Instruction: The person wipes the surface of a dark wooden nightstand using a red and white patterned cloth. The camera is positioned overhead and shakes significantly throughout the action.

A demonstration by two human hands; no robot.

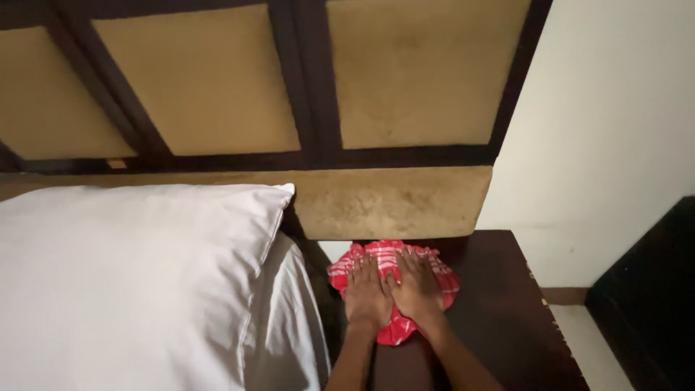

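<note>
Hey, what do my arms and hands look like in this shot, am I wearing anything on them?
Both forearms are bare, with no sleeves in view. The left hand and right hand show no gloves, watch or bracelets; rings cannot be ruled out in this dim picture.

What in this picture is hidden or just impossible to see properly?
- Head view: the middle of the red checked cloth lies hidden under the left hand and right hand.
- The dark bedside table is cut off by the bottom edge.
- The white pillow runs off the left edge.
- The dark furniture at right is too dim to identify.
</note>
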